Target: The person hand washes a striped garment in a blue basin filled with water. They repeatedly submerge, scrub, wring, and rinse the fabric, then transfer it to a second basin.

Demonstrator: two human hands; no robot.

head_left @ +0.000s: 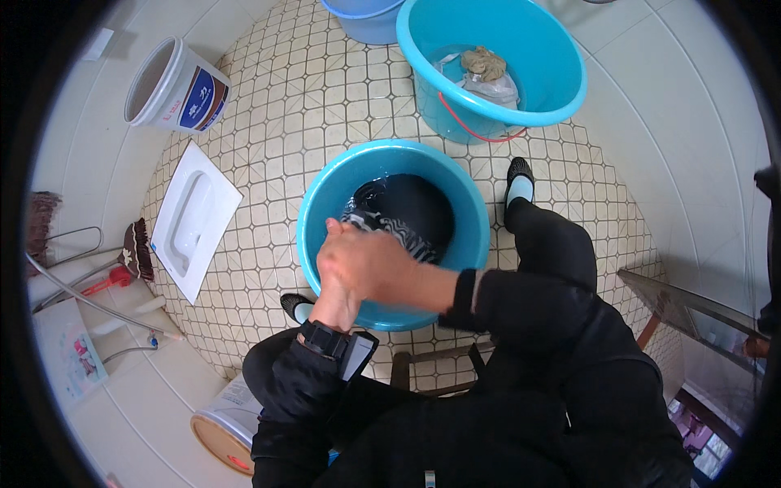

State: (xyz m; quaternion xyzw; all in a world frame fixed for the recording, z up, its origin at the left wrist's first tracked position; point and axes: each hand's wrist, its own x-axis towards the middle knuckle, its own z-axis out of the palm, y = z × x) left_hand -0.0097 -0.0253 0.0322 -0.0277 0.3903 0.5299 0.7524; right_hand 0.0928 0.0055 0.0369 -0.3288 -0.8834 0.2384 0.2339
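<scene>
A round turquoise tub (312,199) stands on the floor between my feet. In it lies wet dark cloth (419,203) with a black-and-white zigzag part (399,228). My two hands are pressed together above the tub's near left side. My right hand (376,264), slightly smeared by motion, closes over my left hand (335,294) and hides most of its fingers. One fingertip pokes up beyond the knuckles. Both look closed, and whatever lies between them is hidden. A black watch (323,340) circles my left wrist.
A larger turquoise bucket (555,89) with a red handle holds crumpled cloth (483,63) at the far right. Behind is a blue basin (370,24). To the left are a white pail (175,93), a squat toilet (195,220) and hoses (61,281). A wooden stool (401,370) is below me.
</scene>
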